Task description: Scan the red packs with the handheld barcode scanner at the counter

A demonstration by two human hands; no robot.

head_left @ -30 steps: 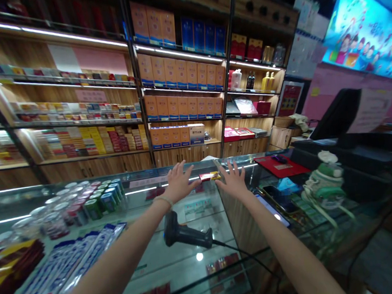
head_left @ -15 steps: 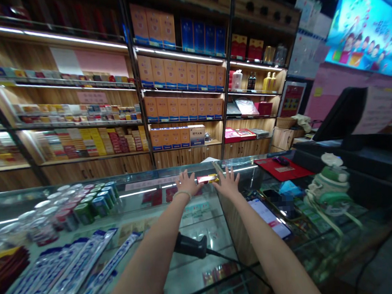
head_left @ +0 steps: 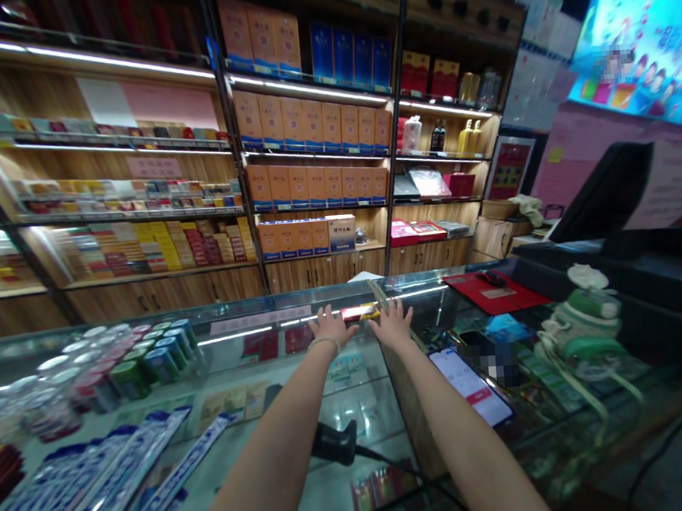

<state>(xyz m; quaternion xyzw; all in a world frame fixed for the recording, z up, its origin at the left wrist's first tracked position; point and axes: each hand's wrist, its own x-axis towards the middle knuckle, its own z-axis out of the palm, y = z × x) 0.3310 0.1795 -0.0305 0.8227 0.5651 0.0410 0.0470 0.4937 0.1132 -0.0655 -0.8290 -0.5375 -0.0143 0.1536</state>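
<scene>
On the glass counter (head_left: 356, 391), a small red and yellow packet (head_left: 359, 312) lies at the far side, between my hands. My left hand (head_left: 330, 330), with a band at the wrist, is palm down with fingers spread, just left of the packet. To its right, my right hand (head_left: 393, 326) is likewise spread and palm down. Neither hand is closed round anything; whether the fingertips touch the packet or the glass I cannot tell. Under my left forearm lies a black handheld scanner (head_left: 335, 443), partly hidden, its cable running toward the lower right.
Long blue-and-white packets (head_left: 158, 474) and rows of small cans (head_left: 155, 362) occupy the counter's left. At right are a lit phone (head_left: 472, 386), a green-and-white bottle (head_left: 582, 324), a red mat (head_left: 498, 291) and a black monitor (head_left: 599, 191). Stocked shelves (head_left: 318, 183) stand behind.
Both hands have drawn slightly nearer to me and a little closer together, still spread. The packet looks unmoved. The view has shifted slightly.
</scene>
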